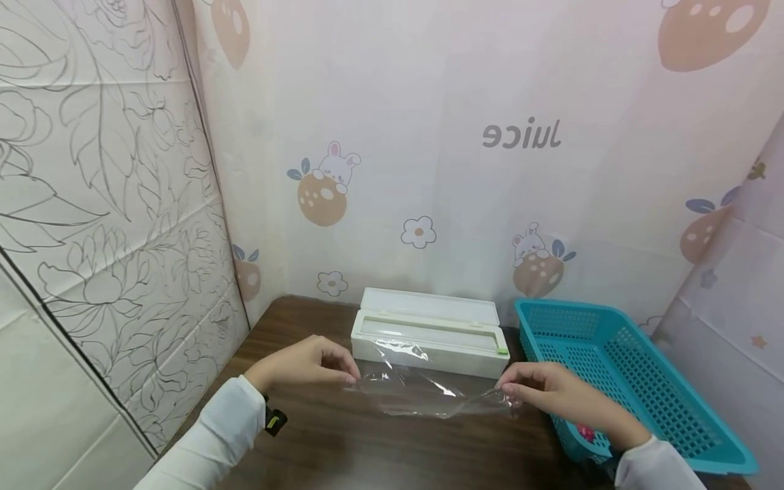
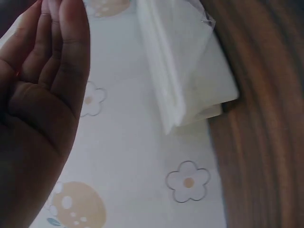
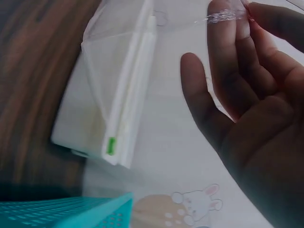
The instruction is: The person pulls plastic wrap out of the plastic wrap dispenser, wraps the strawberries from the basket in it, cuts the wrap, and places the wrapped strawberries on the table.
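A sheet of clear plastic wrap (image 1: 416,391) hangs stretched between both hands over the table, crinkled and shiny. My left hand (image 1: 309,364) pinches its left end between thumb and fingers; in the left wrist view that hand (image 2: 42,95) shows its palm, fingertips cut off at the top. At the other end, my right hand (image 1: 560,391) pinches a bunched corner. The right wrist view shows the gathered film (image 3: 225,16) at the thumb and fingertips of this hand (image 3: 256,90). Just behind the wrap stands a long white wrap dispenser box (image 1: 429,354), its lid (image 1: 429,305) raised.
A turquoise plastic basket (image 1: 661,381) stands on the right, under the right forearm, with a small pink-red item (image 1: 585,432) near its front left. The brown wooden table (image 1: 343,449) meets a patterned wall covering (image 1: 422,170) at the back and left.
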Demonstrator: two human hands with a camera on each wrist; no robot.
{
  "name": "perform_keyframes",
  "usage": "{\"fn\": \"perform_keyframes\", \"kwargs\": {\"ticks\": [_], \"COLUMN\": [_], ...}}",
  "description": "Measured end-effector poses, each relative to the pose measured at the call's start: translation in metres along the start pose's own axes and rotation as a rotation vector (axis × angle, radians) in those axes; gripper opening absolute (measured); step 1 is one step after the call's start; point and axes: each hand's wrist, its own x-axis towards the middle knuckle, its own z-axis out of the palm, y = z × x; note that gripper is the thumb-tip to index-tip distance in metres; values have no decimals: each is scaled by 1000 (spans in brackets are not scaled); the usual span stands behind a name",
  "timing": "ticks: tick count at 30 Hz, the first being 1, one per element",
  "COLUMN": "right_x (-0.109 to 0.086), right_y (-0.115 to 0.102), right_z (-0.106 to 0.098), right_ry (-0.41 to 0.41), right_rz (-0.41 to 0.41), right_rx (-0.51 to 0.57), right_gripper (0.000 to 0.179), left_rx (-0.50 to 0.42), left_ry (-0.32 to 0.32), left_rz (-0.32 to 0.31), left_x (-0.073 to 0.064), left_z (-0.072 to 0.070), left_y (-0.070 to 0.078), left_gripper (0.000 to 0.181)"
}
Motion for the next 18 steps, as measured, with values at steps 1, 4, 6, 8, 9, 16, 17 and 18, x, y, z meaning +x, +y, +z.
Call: {"fn": "perform_keyframes", "kwargs": {"ticks": [1, 4, 6, 8, 9, 16, 17, 18], "right_x": [1, 0, -2, -5, -6, -6, -5, -5], "right_y": [3, 12, 19, 25, 28, 40, 42, 44], "right_z": [2, 11, 18, 23, 25, 36, 38, 41], "right_ry": [-11, -58, -89, -106, -114, -142, -149, -155], "right_rz": [12, 25, 8, -22, -42, -40, -37, -43], "right_rx": [1, -4, -8, -13, -15, -31, -36, -46], "right_gripper": [15, 14, 13, 12, 12, 11, 10, 10], "left_rx": [8, 25, 23, 4, -7, -16, -9, -6], "left_ry": [-8, -30, -35, -38, -42, -74, -78, -85], "left_rz": [-5, 3, 8, 13, 14, -1, -5, -8], "left_x": [-1, -4, -6, -8, -9, -12, -12, -13], "left_z": [3, 12, 17, 22, 24, 39, 41, 43], "left_y": [-3, -12, -18, -24, -27, -41, -42, -44], "left_gripper": [8, 9, 10, 12, 13, 8, 7, 6]}}
